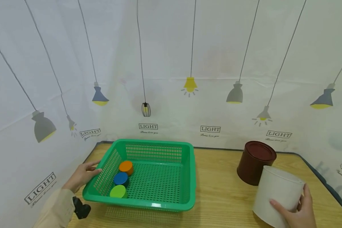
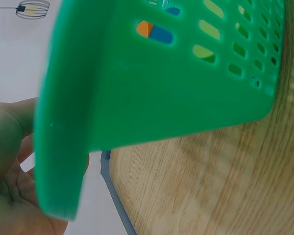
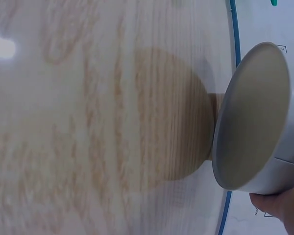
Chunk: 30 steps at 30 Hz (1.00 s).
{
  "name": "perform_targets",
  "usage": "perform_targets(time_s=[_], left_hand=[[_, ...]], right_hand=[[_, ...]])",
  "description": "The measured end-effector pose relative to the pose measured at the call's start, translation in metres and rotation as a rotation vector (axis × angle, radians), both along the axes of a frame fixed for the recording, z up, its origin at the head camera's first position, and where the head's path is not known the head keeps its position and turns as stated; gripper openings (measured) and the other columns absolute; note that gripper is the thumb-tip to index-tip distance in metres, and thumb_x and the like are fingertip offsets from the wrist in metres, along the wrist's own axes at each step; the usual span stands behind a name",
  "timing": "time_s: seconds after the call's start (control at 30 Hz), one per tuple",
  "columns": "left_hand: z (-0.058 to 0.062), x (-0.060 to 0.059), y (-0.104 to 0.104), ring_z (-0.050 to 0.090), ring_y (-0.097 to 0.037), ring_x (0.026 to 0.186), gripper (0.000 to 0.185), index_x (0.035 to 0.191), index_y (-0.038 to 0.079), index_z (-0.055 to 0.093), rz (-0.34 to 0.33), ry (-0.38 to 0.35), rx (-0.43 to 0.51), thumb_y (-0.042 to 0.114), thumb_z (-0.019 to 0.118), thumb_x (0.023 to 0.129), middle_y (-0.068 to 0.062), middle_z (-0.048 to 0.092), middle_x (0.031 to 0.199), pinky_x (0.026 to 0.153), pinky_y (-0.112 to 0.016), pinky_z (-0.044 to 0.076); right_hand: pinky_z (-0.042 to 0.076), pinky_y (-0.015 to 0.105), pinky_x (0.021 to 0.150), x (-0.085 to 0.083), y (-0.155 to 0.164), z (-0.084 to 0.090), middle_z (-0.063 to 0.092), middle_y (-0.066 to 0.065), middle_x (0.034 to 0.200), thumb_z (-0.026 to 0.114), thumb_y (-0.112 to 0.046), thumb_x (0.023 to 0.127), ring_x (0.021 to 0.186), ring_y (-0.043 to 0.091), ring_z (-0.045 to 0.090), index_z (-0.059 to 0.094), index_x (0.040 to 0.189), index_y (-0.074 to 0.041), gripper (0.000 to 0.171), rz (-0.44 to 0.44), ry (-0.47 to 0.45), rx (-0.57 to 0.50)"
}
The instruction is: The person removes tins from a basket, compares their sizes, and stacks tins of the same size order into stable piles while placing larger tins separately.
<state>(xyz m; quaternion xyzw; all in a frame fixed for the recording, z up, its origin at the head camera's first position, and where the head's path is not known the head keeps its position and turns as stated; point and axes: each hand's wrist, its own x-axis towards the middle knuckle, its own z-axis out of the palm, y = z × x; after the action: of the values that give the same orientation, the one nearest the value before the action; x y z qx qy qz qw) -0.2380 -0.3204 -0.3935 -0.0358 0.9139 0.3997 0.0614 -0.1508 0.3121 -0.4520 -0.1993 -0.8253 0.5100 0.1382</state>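
Observation:
My left hand [image 1: 84,174] grips the left rim of a green plastic basket [image 1: 189,177]; in the left wrist view, the rim hides part of the fingers. Along the basket's left side sit three short round pieces: orange [image 1: 126,167], blue [image 1: 121,179] and lime green [image 1: 118,191]. On the right, my right hand [image 1: 300,209] holds a white cylindrical canister [image 1: 276,193], thumb on its near side and fingers round the right. The canister leans, and its underside [image 3: 255,117] shows raised off the tabletop in the right wrist view.
A dark brown lidded canister [image 1: 252,166] stands behind the white one, partly overlapped by it. The wood-grain table [image 1: 216,190] has a dark edge trim. A pale cloth backdrop [image 1: 171,63] printed with hanging lamps surrounds its back and sides.

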Motion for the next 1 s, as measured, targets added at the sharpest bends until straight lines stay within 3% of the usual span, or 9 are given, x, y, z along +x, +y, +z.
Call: perform_targets(time_s=[0.07, 0.13, 0.27, 0.4, 0.53, 0.77, 1.0], left_hand=[[0.0, 0.0, 0.0, 0.045, -0.042, 0.102, 0.059, 0.135, -0.003, 0.03, 0.004, -0.008, 0.001, 0.025, 0.054, 0.09, -0.036, 0.037, 0.12, 0.072, -0.04, 0.048], [0.0, 0.0, -0.001, 0.044, -0.042, 0.103, 0.059, 0.135, -0.003, 0.031, 0.02, -0.018, 0.006, 0.026, 0.054, 0.089, -0.035, 0.037, 0.121, 0.073, -0.041, 0.047], [0.0, 0.0, -0.002, 0.042, -0.043, 0.105, 0.06, 0.136, -0.002, 0.03, 0.025, -0.032, 0.009, 0.028, 0.053, 0.09, -0.036, 0.035, 0.122, 0.074, -0.043, 0.046], [0.0, 0.001, -0.002, 0.043, -0.043, 0.104, 0.06, 0.136, -0.002, 0.029, 0.015, -0.03, 0.02, 0.027, 0.053, 0.09, -0.037, 0.034, 0.122, 0.073, -0.041, 0.048], [0.0, 0.001, 0.0, 0.046, -0.041, 0.102, 0.06, 0.136, -0.003, 0.03, 0.01, -0.023, 0.024, 0.027, 0.053, 0.09, -0.036, 0.035, 0.121, 0.071, -0.039, 0.049], [0.001, 0.002, 0.0, 0.047, -0.041, 0.101, 0.059, 0.136, -0.003, 0.029, -0.001, -0.016, 0.022, 0.026, 0.053, 0.09, -0.037, 0.035, 0.121, 0.071, -0.04, 0.049], [0.002, 0.003, 0.001, 0.056, -0.026, 0.085, 0.059, 0.136, -0.003, 0.03, 0.004, -0.01, 0.035, 0.025, 0.054, 0.09, -0.036, 0.038, 0.118, 0.066, -0.036, 0.05]], right_hand=[[0.045, 0.039, 0.062, -0.002, 0.001, -0.003, 0.023, 0.027, 0.133, 0.071, -0.028, 0.076, 0.1, 0.035, 0.039, -0.018, 0.136, -0.037, 0.108, 0.003, -0.001, -0.007], [0.043, 0.038, 0.066, -0.004, 0.001, -0.005, 0.017, 0.026, 0.136, 0.069, -0.027, 0.077, 0.107, 0.038, 0.032, -0.024, 0.134, -0.037, 0.109, 0.023, 0.004, -0.007], [0.036, 0.052, 0.08, -0.005, 0.002, -0.007, 0.007, 0.023, 0.139, 0.067, -0.024, 0.08, 0.113, 0.039, 0.023, -0.027, 0.129, -0.042, 0.108, 0.085, 0.038, -0.027], [0.027, 0.064, 0.086, -0.005, 0.002, -0.009, 0.006, 0.022, 0.138, 0.067, -0.021, 0.079, 0.115, 0.042, 0.019, -0.023, 0.13, -0.046, 0.106, 0.116, 0.066, -0.057], [0.022, 0.069, 0.086, -0.003, 0.001, -0.011, 0.007, 0.022, 0.138, 0.07, -0.019, 0.077, 0.118, 0.045, 0.017, -0.017, 0.132, -0.046, 0.106, 0.117, 0.077, -0.092], [0.027, 0.069, 0.08, -0.003, 0.001, -0.013, 0.003, 0.017, 0.138, 0.071, -0.02, 0.076, 0.12, 0.046, 0.014, -0.012, 0.136, -0.042, 0.105, 0.089, 0.087, -0.087], [0.029, 0.069, 0.077, -0.006, 0.003, -0.014, 0.003, 0.019, 0.137, 0.071, -0.02, 0.076, 0.119, 0.049, 0.016, -0.004, 0.14, -0.037, 0.1, 0.077, 0.105, -0.075]])
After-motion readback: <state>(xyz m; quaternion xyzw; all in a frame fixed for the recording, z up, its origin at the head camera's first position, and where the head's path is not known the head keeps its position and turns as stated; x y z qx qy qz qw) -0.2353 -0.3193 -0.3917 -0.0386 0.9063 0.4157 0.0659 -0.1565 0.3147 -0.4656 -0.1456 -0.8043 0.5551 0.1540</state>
